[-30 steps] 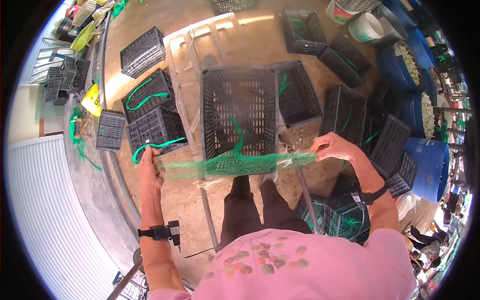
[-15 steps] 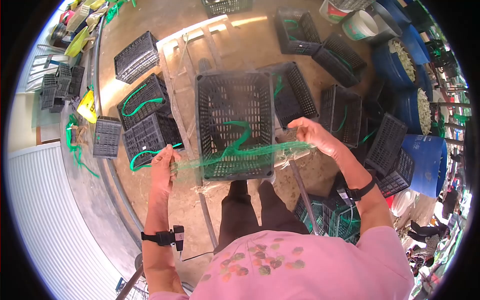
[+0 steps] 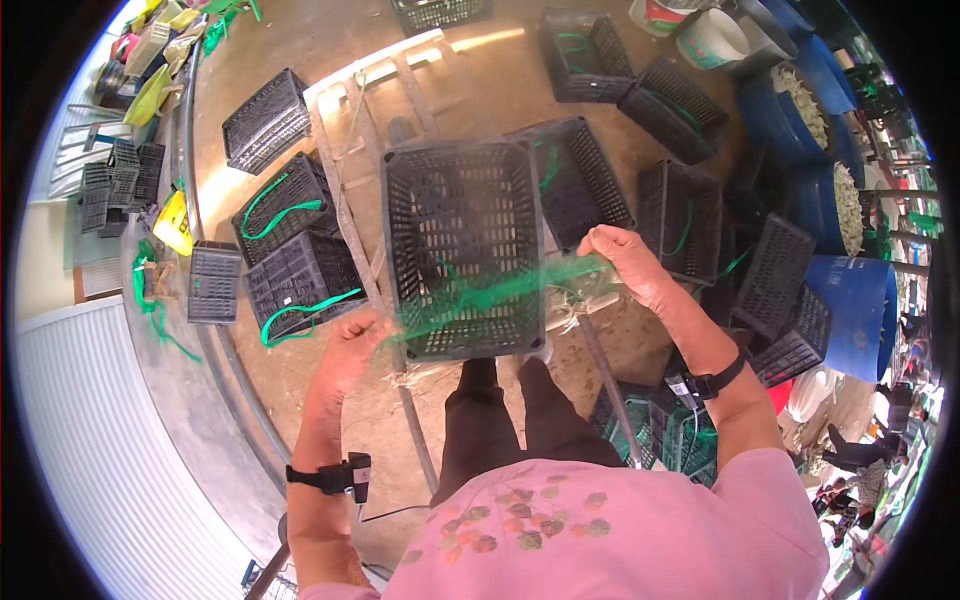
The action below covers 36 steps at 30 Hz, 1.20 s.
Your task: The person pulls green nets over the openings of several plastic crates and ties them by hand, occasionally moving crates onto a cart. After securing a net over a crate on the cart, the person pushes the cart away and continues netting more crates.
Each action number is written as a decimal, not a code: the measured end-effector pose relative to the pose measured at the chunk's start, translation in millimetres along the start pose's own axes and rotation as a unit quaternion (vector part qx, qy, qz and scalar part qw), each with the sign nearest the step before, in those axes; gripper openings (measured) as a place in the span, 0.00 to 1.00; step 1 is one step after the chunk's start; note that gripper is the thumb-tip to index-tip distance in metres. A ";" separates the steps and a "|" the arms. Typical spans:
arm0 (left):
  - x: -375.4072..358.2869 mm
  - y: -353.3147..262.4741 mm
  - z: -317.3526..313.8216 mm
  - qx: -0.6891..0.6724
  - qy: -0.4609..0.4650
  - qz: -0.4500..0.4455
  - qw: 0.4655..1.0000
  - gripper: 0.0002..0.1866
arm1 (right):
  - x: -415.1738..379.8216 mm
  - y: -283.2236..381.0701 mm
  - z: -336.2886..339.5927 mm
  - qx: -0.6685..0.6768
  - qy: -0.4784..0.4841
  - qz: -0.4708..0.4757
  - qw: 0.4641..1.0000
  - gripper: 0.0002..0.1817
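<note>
A length of green mesh netting (image 3: 500,291) stretches between my hands, blurred by motion. My left hand (image 3: 357,340) is closed on its left end, just beyond the near left side of a black plastic crate (image 3: 389,225). Held closed on the right end, my right hand (image 3: 630,262) is raised past the crate's right side. The netting passes over the near part of this crate, which sits on a wooden frame (image 3: 360,130) in front of my legs. Mesh walls and floor of the crate show behind the netting.
Black crates with green straps lie on the left (image 3: 300,265), behind (image 3: 580,180) and on the right (image 3: 680,220). Blue barrels (image 3: 850,310) line the right side, some filled with pale pieces. A white bucket (image 3: 712,38) stands at the back right.
My left hand has moved right and slightly down, towards the crate. My right hand has shifted slightly left, its fingers now more closed. The netting's loose tail no longer hangs over the crate's middle.
</note>
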<state>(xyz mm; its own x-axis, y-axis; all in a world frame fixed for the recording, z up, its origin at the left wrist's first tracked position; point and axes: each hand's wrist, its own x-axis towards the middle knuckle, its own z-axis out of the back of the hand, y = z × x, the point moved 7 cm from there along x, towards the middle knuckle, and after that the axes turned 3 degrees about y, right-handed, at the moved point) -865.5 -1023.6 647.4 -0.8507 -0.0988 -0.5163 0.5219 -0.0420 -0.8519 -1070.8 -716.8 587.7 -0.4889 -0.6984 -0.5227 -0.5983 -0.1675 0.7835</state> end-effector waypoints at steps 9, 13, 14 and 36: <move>17.9 -15.7 -30.1 0.059 -0.078 -0.009 0.995 0.18 | -19.0 63.9 -100.8 -0.412 -0.052 0.284 0.865 0.43; 13.3 -37.0 -38.4 0.234 -0.163 -0.057 0.957 0.20 | -28.1 55.8 -153.6 -0.296 0.008 0.254 0.921 0.58; 10.4 -43.0 -40.9 0.255 -0.187 -0.058 0.947 0.20 | -34.8 51.7 -165.9 -0.351 0.001 0.260 0.899 0.61; 7.0 -46.9 -76.6 0.287 -0.330 -0.087 0.895 0.21 | -88.9 45.1 -194.2 -0.397 -0.113 0.271 0.870 0.29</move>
<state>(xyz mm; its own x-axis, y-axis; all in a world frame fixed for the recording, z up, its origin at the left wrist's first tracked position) -900.7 -946.1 677.1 -0.7986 -0.5994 -0.0545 0.4928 -0.5992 -0.6309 -931.1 -797.4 734.7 -0.7283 -0.6852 0.0124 0.3414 -0.3470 0.8735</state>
